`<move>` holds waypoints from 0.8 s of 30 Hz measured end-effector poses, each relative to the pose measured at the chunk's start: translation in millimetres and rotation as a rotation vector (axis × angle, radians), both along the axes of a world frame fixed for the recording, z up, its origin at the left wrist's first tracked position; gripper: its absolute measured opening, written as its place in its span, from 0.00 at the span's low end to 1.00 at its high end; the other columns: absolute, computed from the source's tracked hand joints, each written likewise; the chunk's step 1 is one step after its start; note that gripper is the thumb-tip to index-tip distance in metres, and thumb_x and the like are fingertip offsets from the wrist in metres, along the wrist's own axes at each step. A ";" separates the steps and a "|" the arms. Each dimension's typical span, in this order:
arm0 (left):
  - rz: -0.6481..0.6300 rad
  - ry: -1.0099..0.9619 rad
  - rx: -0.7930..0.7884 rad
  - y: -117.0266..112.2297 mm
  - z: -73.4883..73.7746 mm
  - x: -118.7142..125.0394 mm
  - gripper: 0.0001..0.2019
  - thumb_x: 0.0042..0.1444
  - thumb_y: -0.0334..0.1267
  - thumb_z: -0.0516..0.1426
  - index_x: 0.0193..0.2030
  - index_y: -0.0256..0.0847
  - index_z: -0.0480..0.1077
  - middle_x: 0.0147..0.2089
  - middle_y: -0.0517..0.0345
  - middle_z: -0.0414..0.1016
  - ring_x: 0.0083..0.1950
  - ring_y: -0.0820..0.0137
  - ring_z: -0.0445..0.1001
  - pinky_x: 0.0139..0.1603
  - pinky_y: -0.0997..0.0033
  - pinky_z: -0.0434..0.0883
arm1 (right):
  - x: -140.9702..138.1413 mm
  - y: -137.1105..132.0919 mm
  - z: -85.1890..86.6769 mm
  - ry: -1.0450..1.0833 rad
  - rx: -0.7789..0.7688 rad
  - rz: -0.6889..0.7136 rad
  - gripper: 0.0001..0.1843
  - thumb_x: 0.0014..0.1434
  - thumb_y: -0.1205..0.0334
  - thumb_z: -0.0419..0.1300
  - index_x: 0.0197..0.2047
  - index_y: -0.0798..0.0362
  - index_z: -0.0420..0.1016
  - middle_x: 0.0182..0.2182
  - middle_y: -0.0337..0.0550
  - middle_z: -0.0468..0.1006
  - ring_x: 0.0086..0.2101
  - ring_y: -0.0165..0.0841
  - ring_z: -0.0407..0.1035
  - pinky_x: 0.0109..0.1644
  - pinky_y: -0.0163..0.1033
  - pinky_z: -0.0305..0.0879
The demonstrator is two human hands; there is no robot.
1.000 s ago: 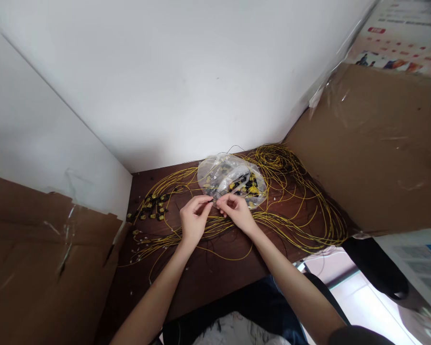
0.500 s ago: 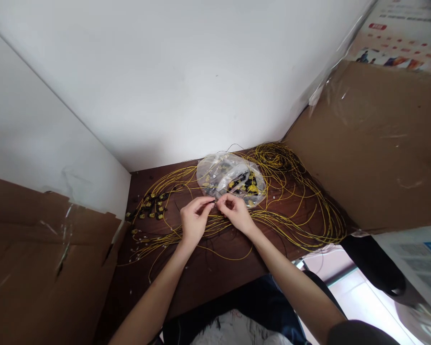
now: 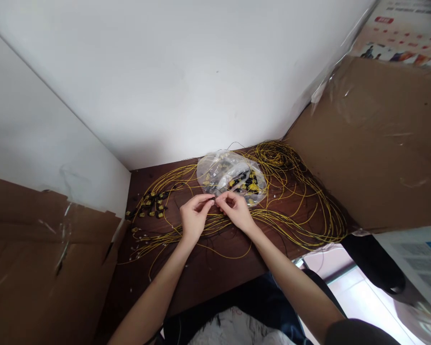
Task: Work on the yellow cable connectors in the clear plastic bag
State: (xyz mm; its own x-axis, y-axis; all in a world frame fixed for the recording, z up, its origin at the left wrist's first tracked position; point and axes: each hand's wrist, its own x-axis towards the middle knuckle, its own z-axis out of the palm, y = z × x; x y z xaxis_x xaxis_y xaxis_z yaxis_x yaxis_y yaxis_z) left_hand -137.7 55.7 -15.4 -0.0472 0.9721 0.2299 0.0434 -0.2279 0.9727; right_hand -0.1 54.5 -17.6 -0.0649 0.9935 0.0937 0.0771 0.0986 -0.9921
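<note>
My left hand (image 3: 195, 214) pinches a small dark piece, probably a connector (image 3: 212, 199), between thumb and fingertips. Right against it, my right hand (image 3: 236, 209) is closed in a pinch too; what its fingertips hold is too small to make out. Both hands are over a bundle of thin yellow wires (image 3: 273, 219) that runs across the tabletop. Just behind them lies a clear plastic bag (image 3: 208, 167) with black and yellow connectors (image 3: 253, 184) in it. More black and yellow connectors (image 3: 153, 203) on wires are grouped to the left.
Coiled yellow wires (image 3: 273, 154) lie at the back right of the brown table (image 3: 215, 278). A white wall (image 3: 201, 86) stands behind. Cardboard sheets (image 3: 373, 143) close in the right side, and another cardboard piece (image 3: 46, 273) the left.
My hands stay pressed together in nearly the same place, with the fingertips slightly closer. The view has shifted a little; the wires and bag look unchanged.
</note>
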 end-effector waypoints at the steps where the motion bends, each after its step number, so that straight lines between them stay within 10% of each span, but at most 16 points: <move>1: 0.002 -0.010 -0.005 0.2 0.6 -0.1 0.09 0.49 0.37 0.60 0.37 0.36 0.75 0.38 0.52 0.79 0.37 0.68 0.78 0.42 0.67 0.76 | 0.0 0.1 0.0 0.000 -0.002 -0.003 0.15 0.53 0.49 0.59 0.29 0.54 0.70 0.21 0.37 0.69 0.22 0.28 0.63 0.25 0.33 0.59; 24: -0.029 -0.016 -0.034 -2.2 0.1 1.7 0.07 0.48 0.35 0.61 0.35 0.35 0.75 0.35 0.52 0.79 0.35 0.68 0.78 0.41 0.68 0.76 | 3.9 -1.1 1.3 -0.112 0.056 0.013 0.14 0.57 0.52 0.56 0.29 0.54 0.70 0.23 0.38 0.70 0.23 0.27 0.61 0.27 0.32 0.58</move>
